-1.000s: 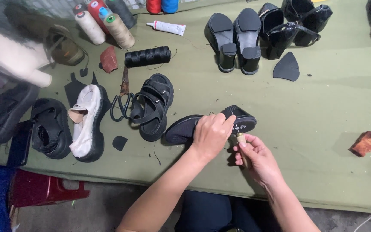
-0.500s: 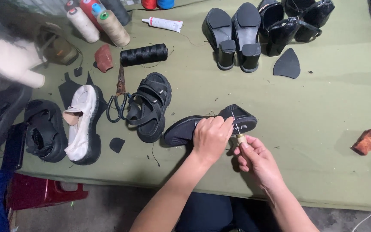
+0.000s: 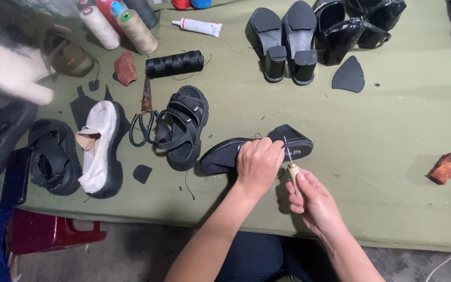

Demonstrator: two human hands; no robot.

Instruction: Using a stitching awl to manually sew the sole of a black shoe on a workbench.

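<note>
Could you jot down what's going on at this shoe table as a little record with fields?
Surface: green table
Left hand: presses down on a black shoe lying sole-up
Right hand: grips a wooden-handled awl, its needle at the shoe's heel
Nearby left: black strappy sandal, scissors, white shoe
Far side: black thread spool, glue tube, pair of black heeled shoes
Right edge: brown block

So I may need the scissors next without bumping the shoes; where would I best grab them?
Take the scissors by the dark loop handles, coming from the table's near edge. The loops face the person and lie in the gap between the white shoe and the black strappy sandal; the rusty blades point away toward the black thread spool.
</note>
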